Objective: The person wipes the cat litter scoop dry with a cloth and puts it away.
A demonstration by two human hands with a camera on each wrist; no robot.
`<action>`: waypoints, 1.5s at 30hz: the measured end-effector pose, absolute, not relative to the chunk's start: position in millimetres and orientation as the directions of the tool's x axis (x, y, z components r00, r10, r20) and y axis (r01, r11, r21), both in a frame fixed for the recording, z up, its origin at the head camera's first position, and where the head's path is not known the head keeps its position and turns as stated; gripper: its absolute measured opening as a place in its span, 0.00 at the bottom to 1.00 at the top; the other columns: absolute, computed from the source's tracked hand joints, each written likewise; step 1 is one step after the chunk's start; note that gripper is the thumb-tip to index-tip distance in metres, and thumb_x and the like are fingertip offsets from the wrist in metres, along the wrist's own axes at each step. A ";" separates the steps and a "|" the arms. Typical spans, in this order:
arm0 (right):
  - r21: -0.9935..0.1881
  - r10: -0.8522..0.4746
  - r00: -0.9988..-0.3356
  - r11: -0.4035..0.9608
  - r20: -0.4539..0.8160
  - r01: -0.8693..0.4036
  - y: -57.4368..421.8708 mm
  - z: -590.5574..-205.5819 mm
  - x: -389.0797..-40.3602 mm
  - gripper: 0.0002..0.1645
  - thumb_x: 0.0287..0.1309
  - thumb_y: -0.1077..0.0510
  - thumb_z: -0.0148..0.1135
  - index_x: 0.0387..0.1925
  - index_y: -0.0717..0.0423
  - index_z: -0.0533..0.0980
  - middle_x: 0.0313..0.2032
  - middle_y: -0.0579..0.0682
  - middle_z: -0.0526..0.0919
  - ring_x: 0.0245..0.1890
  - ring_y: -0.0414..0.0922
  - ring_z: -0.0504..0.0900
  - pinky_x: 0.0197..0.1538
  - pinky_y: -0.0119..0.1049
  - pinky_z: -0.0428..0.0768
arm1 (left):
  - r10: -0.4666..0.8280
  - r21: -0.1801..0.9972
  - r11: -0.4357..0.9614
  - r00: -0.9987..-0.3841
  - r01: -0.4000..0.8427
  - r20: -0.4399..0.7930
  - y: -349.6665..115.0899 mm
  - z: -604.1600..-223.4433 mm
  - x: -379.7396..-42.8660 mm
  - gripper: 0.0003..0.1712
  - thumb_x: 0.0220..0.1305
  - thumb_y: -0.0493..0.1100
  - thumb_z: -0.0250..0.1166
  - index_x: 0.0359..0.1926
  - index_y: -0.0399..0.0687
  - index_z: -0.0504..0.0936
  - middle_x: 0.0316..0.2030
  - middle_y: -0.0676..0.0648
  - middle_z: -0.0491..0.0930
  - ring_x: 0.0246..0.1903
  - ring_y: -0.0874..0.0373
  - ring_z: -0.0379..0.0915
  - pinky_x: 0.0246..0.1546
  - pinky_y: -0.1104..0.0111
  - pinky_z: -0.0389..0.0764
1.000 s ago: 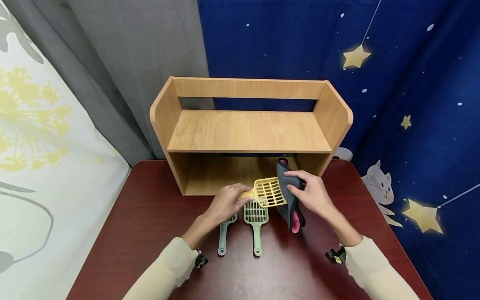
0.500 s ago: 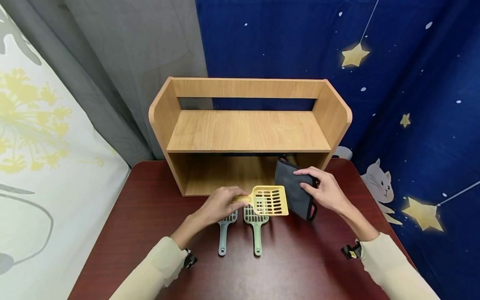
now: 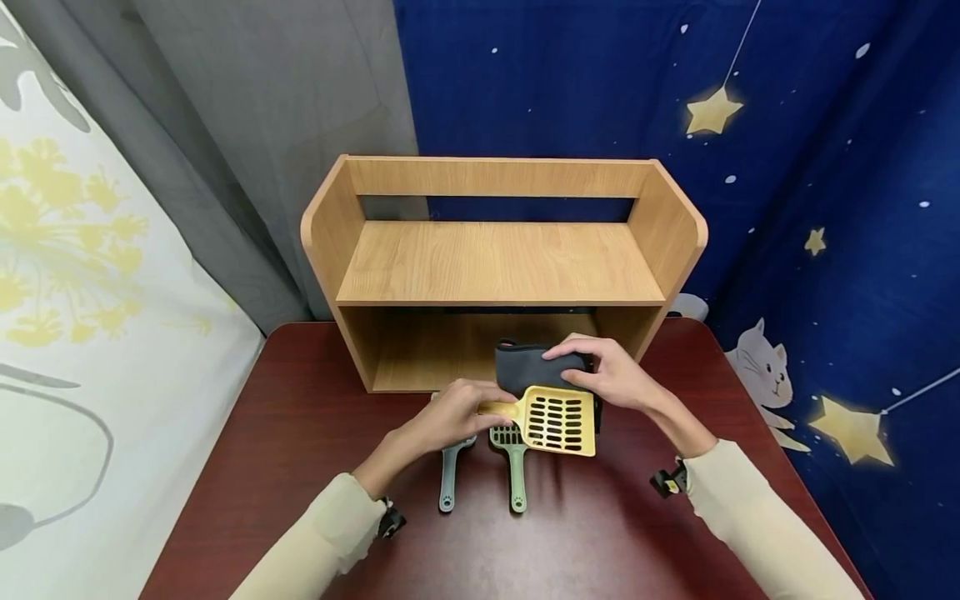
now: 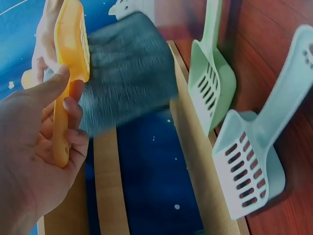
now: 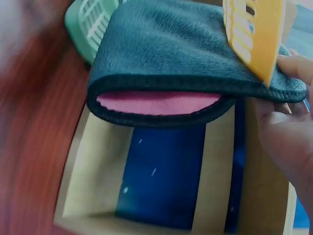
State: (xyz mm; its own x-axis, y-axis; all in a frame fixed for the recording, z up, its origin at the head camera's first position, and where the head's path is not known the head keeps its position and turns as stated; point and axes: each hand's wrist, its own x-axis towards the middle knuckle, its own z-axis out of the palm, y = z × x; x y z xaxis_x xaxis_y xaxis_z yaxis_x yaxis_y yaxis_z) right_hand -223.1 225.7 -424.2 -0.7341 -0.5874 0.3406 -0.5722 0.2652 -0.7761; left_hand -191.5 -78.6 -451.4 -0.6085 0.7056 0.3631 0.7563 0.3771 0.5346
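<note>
Just past the thumb and fingers of the left hand (image 3: 453, 414), the slotted head of a yellow scoop (image 3: 561, 421) reached out to the right, its handle gripped with the fingers curled round it. The right hand (image 3: 613, 375) pinched a grey cloth (image 3: 525, 367) between thumb and fingers, and the cloth spread leftward from those fingertips, partly behind the scoop's head. Whether scoop and cloth touched could not be told for certain, since one overlapped the other in each view. The scoop looked like thin moulded plastic, so it would probably have handled as light and stiff, hardly fragile, though its smooth handle might have twisted if held loosely; the neck, where handle met head, seemed the surest place to hold. The cloth, folded over so that a pink lining (image 5: 159, 103) showed in its opening, looked soft and floppy, light, and easiest to manage by its dark bound edge, close to where the right fingers had it. Below the left fingertips, on the person's side, a green scoop (image 3: 517, 468) lay on the table (image 3: 585, 533) with its head partly hidden, and a blue scoop (image 3: 448, 473) lay beneath the left hand, beside the green one. Beyond both hands stood a wooden shelf (image 3: 498, 262).
</note>
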 end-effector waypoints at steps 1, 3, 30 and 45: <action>-0.775 -0.598 -0.724 0.255 0.344 -0.579 221.5 -423.0 -224.2 0.19 0.67 0.70 0.68 0.57 0.56 0.85 0.50 0.54 0.86 0.47 0.45 0.80 0.45 0.31 0.79 | 0.706 0.531 0.376 -0.606 0.759 0.367 -76.8 -451.3 -191.1 0.15 0.66 0.41 0.76 0.52 0.42 0.91 0.42 0.50 0.90 0.34 0.66 0.77 0.36 0.74 0.78; -0.768 -0.612 -0.707 0.241 0.354 -0.593 215.0 -421.4 -225.9 0.19 0.67 0.71 0.68 0.57 0.57 0.85 0.49 0.54 0.86 0.46 0.46 0.80 0.45 0.31 0.79 | 0.703 0.517 0.378 -0.601 0.768 0.379 -73.6 -451.2 -190.6 0.15 0.66 0.42 0.76 0.52 0.43 0.91 0.42 0.50 0.90 0.34 0.66 0.78 0.36 0.74 0.78; -0.745 -0.554 -0.760 0.335 0.339 -0.576 227.4 -422.0 -213.4 0.22 0.66 0.71 0.68 0.58 0.53 0.85 0.49 0.50 0.87 0.47 0.44 0.80 0.46 0.30 0.79 | 0.684 0.486 0.437 -0.630 0.757 0.366 -89.9 -456.8 -191.8 0.17 0.68 0.45 0.74 0.54 0.43 0.90 0.44 0.50 0.91 0.35 0.65 0.79 0.38 0.70 0.80; -0.708 -0.589 -0.739 0.365 0.327 -0.604 213.4 -409.4 -215.4 0.23 0.65 0.71 0.69 0.58 0.50 0.85 0.48 0.48 0.87 0.45 0.44 0.80 0.44 0.32 0.79 | 0.675 0.502 0.428 -0.635 0.752 0.376 -88.4 -457.3 -189.1 0.16 0.68 0.45 0.75 0.53 0.46 0.90 0.41 0.54 0.89 0.32 0.67 0.74 0.34 0.74 0.75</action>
